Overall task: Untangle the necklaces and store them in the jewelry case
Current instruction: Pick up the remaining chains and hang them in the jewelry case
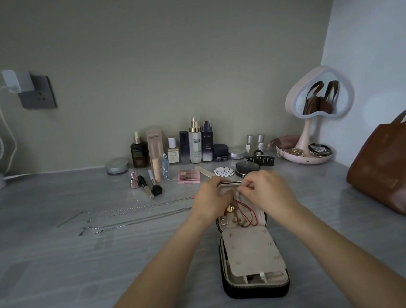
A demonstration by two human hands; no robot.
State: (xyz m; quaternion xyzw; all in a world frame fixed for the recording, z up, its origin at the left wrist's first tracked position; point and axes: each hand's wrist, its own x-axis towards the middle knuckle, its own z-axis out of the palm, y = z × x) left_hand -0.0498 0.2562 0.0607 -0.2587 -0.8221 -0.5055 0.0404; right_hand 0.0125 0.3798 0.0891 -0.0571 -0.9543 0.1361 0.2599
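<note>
Both my hands work at the top of the open case [256, 291] on the table [61, 274].
My right hand [270, 192] pinches the upper end of the red necklace [248, 214], whose thin cord loops hang down the beige lid lining. My left hand [210, 199] curls against the lid; I cannot tell what its fingers grip. Two silver chains [138, 213] lie stretched out straight to the left, apart from the case.
</note>
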